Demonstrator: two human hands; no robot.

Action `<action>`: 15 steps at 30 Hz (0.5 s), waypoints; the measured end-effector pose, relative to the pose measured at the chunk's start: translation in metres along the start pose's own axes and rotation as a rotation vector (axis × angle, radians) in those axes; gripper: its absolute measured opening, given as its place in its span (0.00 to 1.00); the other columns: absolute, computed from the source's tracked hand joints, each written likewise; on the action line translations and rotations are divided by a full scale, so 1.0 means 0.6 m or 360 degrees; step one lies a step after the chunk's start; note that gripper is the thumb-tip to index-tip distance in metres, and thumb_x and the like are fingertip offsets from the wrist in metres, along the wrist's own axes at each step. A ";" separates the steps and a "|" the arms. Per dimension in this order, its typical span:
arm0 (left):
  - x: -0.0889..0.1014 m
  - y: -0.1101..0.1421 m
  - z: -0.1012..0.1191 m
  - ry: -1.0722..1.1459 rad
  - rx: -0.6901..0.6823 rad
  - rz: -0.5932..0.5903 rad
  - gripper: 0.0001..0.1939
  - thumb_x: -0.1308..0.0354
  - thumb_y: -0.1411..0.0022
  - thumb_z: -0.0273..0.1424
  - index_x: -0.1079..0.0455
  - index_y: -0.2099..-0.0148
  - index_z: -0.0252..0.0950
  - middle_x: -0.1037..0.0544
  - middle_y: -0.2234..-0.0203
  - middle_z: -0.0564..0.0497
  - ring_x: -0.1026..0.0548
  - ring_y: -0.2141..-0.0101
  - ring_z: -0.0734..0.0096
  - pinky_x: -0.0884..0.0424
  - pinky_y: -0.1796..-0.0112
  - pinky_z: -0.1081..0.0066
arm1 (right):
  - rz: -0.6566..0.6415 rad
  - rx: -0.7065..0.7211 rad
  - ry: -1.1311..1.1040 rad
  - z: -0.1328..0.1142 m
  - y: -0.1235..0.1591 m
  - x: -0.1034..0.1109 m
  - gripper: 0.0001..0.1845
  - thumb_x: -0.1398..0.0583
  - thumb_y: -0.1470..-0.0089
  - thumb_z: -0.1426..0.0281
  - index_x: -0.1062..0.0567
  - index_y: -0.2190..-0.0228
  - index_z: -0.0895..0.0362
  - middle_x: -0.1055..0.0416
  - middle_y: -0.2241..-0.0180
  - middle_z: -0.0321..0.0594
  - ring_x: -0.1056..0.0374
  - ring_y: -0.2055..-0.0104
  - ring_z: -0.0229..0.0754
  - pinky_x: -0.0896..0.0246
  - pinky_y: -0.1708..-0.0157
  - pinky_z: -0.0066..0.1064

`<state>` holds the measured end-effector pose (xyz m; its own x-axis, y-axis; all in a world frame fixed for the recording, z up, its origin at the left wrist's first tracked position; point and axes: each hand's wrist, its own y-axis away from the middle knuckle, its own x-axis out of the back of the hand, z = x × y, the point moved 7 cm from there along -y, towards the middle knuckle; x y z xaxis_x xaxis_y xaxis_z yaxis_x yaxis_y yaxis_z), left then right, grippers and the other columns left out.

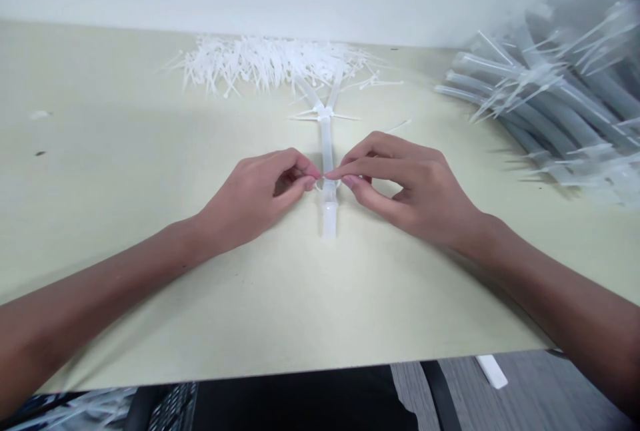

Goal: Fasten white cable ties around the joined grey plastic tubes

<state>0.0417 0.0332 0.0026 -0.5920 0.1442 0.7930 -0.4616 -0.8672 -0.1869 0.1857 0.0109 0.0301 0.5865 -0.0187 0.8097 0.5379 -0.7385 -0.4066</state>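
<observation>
A translucent Y-shaped tube (pixel 327 141) lies upright in the view in the middle of the table, its two branches pointing away from me. Thin white cable ties (pixel 345 116) stick out on both sides of its fork. Lower down, a cable tie (pixel 319 186) loops around the stem near a clear joint. My left hand (pixel 265 194) pinches this tie at the stem's left side. From the right, my right hand (pixel 410 184) has its index fingertip over the stem and its thumb beside the loop, closed on the same tie. The fingertips partly hide the tie.
A pile of loose white cable ties (pixel 270 64) lies along the wall behind the tube. On the right is a heap of similar tubes (pixel 560 104) bound with ties. The table's front edge (pixel 300 372) runs just before a black chair.
</observation>
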 end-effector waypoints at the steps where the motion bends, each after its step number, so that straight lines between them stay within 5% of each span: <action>1: 0.000 0.000 0.000 0.0001 0.0000 -0.0001 0.08 0.50 0.37 0.34 0.30 0.62 0.41 0.25 0.73 0.58 0.35 0.79 0.79 0.40 0.75 0.75 | 0.0000 0.0002 0.0000 0.000 0.000 0.000 0.11 0.46 0.43 0.70 0.23 0.66 0.51 0.29 0.64 0.39 0.33 0.66 0.39 0.37 0.69 0.31; 11: -0.002 -0.001 0.001 0.0000 0.0018 -0.0013 0.06 0.49 0.38 0.33 0.30 0.62 0.40 0.25 0.73 0.60 0.37 0.79 0.82 0.41 0.75 0.77 | -0.0066 0.0034 0.0089 -0.001 -0.001 -0.005 0.12 0.48 0.42 0.69 0.24 0.67 0.55 0.29 0.64 0.41 0.33 0.65 0.38 0.39 0.68 0.30; 15: -0.001 0.000 0.002 -0.0008 -0.0005 0.0010 0.06 0.48 0.38 0.32 0.30 0.62 0.40 0.25 0.72 0.59 0.34 0.77 0.81 0.40 0.73 0.77 | -0.0258 -0.0188 0.0375 0.027 -0.005 -0.001 0.11 0.46 0.43 0.64 0.27 0.66 0.56 0.30 0.68 0.39 0.35 0.69 0.38 0.43 0.70 0.31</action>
<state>0.0428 0.0324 0.0028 -0.5913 0.1365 0.7948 -0.4600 -0.8666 -0.1934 0.1935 0.0238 0.0241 0.3351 -0.0399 0.9413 0.5308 -0.8175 -0.2236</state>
